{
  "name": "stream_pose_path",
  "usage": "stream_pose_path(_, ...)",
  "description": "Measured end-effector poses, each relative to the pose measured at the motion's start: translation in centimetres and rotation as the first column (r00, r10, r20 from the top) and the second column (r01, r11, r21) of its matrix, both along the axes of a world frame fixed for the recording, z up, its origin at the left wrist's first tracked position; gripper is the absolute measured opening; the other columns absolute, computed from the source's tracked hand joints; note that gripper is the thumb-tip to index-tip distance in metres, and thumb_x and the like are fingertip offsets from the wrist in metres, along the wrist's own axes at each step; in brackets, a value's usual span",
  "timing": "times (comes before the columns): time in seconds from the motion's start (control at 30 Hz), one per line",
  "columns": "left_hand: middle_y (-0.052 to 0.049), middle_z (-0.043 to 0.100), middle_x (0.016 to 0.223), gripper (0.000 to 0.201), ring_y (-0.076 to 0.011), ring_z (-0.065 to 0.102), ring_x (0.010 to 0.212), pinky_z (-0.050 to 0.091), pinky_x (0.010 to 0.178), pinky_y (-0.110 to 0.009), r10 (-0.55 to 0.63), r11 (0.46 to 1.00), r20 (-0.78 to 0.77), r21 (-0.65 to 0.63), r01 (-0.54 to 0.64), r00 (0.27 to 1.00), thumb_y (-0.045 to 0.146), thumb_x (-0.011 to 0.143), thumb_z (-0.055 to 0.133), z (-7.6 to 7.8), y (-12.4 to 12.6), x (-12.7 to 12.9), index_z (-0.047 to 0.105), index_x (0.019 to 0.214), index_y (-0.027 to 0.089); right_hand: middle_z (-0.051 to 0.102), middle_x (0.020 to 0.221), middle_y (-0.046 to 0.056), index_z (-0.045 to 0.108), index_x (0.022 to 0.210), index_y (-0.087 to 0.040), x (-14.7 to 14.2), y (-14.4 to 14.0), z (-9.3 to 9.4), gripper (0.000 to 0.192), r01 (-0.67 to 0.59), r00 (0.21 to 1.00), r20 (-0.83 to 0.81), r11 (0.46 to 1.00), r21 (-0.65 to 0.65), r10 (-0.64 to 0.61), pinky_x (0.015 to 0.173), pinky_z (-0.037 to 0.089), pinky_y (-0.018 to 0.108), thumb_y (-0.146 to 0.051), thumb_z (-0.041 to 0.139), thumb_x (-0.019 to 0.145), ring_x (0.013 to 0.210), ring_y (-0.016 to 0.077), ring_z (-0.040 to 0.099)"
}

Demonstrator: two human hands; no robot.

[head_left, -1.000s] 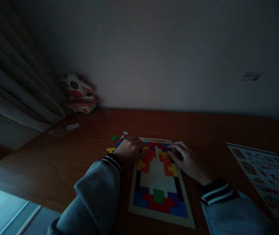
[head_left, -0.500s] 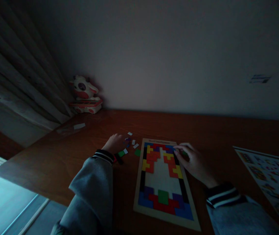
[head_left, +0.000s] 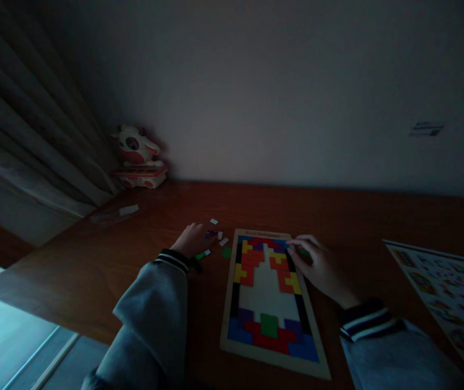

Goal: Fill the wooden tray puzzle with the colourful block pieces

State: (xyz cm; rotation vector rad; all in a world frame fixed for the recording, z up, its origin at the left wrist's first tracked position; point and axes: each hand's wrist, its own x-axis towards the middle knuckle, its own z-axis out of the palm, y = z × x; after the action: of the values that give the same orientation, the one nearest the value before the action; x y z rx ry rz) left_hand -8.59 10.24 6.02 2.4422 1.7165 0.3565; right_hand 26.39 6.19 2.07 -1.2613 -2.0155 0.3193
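A wooden puzzle board (head_left: pixel 225 330) lies on the table, with coloured block pieces around a bare middle strip. A green piece (head_left: pixel 269 326) sits near its front end, above red ones. My left hand (head_left: pixel 193 240) is left of the board, low over a scatter of loose pieces. A purple piece (head_left: pixel 211 234) shows by its fingertips; the dim light and the hand hide whether they grip it. My right hand (head_left: pixel 315 262) is at the board's far right corner, thumb and forefinger pinched together over the rim beside a blue piece. What lies between them is unclear.
Small white pieces (head_left: pixel 224 242) and a green piece (head_left: pixel 226 252) lie left of the board. A printed picture sheet (head_left: pixel 439 292) is on the right. A cow-shaped toy (head_left: pixel 138 157) stands at the back left, by the curtain (head_left: pixel 32 108). A white strip (head_left: pixel 129 209) lies before it.
My left hand has shifted slightly right among the loose pieces, covering more of the green and red ones. My right hand stays at the board's corner. The whole view has shifted a little.
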Motion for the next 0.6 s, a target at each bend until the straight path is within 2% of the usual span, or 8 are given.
stream_pose_path(0.27, -0.003, 0.075, 0.099, 0.024, -0.0213, 0.069, 0.092, 0.048, 0.081, -0.027, 0.075, 0.997, -0.069, 0.041, -0.073, 0.995, 0.028, 0.087, 0.054, 0.9, -0.5, 0.7, 0.071, 0.105, 0.026, 0.059, 0.107, 0.007, 0.063, 0.105, -0.022, 0.1, 0.0, 0.0, 0.023, 0.018, 1.0, 0.018, 1.0, 0.0, -0.018, 0.087, 0.05, 0.039, -0.036, 0.049, 0.094, 0.098, 0.022, 0.06)
stream_pose_path(0.37, -0.003, 0.075, 0.093, 0.023, -0.0208, 0.069, 0.09, 0.048, 0.079, -0.026, 0.106, 0.993, -0.017, 0.048, -0.105, 0.994, 0.025, 0.088, 0.054, 1.0, -0.6, 1.1, 0.072, 0.102, 0.025, 0.059, 0.106, 0.007, 0.064, 0.105, -0.022, 0.0, 0.0, 0.1, 0.023, 0.014, 1.0, 0.015, 1.0, 0.009, -0.015, 0.086, 0.051, 0.039, -0.036, 0.05, 0.094, 0.098, 0.0221, 0.061)
stream_pose_path(0.43, -0.003, 0.075, 0.092, 0.021, -0.0196, 0.07, 0.088, 0.049, 0.078, -0.025, 0.07, 0.996, 0.122, 0.05, -0.077, 0.99, 0.025, 0.089, 0.055, 0.8, -0.7, 2.0, 0.073, 0.099, 0.024, 0.06, 0.105, 0.007, 0.064, 0.104, -0.022, -0.2, -0.2, 0.3, 0.022, 0.012, 1.0, 0.007, 1.0, 0.011, -0.012, 0.087, 0.051, 0.039, -0.036, 0.05, 0.093, 0.098, 0.0223, 0.061)
stream_pose_path(0.5, -0.003, 0.075, 0.093, 0.02, -0.018, 0.07, 0.086, 0.051, 0.077, -0.025, 0.002, 0.998, 0.345, 0.056, -0.022, 0.939, 0.027, 0.09, 0.056, 0.4, -1.0, 3.5, 0.073, 0.099, 0.023, 0.061, 0.104, 0.007, 0.064, 0.104, -0.023, -0.7, -0.4, 0.6, 0.021, -0.003, 1.0, -0.009, 1.0, -0.007, 0.003, 0.087, 0.051, 0.039, -0.035, 0.05, 0.093, 0.096, 0.0219, 0.062)
stream_pose_path(0.53, -0.003, 0.075, 0.094, 0.02, -0.0173, 0.07, 0.085, 0.052, 0.076, -0.025, -0.028, 0.998, 0.467, 0.058, 0.001, 0.884, 0.029, 0.091, 0.056, 0.1, -1.2, 4.5, 0.073, 0.1, 0.022, 0.062, 0.104, 0.007, 0.063, 0.105, -0.023, -1.0, -0.6, 0.7, 0.021, -0.019, 1.0, -0.023, 1.0, -0.022, 0.018, 0.086, 0.051, 0.039, -0.035, 0.051, 0.093, 0.095, 0.0216, 0.063)
stream_pose_path(0.6, -0.005, 0.075, 0.096, 0.021, -0.0174, 0.07, 0.086, 0.055, 0.076, -0.026, -0.096, 0.993, 0.664, 0.009, 0.121, 0.742, 0.031, 0.089, 0.061, -0.6, -1.9, 6.7, 0.072, 0.101, 0.018, 0.065, 0.105, 0.007, 0.063, 0.107, -0.024, -1.7, -0.9, 1.0, 0.021, -0.053, 0.997, -0.063, 0.997, -0.06, 0.049, 0.083, 0.052, 0.037, -0.034, 0.052, 0.093, 0.093, 0.0208, 0.064)
